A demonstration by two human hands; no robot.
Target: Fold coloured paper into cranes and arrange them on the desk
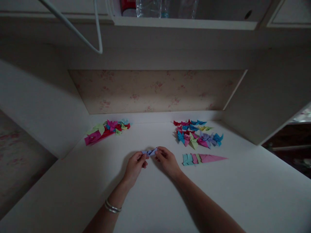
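A small piece of folded lavender paper (151, 152) is stretched between my two hands, just above the white desk. My left hand (135, 165) pinches its left end between thumb and fingers. At the right end, the fingertips of my right hand (168, 161) close on the paper. Part of the piece is covered by my fingers. To the right of my right hand lies a row of overlapping folded papers (202, 159), teal, pink and green, tapering to a pink point. Behind that row sits a cluster of colourful folded paper pieces (194, 137).
Another heap of coloured folded paper (109, 129) rests at the back left of the desk (155, 200). White side panels and a floral back panel (157, 90) enclose the desk. Overhead are a shelf (184, 23) with plastic bottles and a bent white rod (80, 34).
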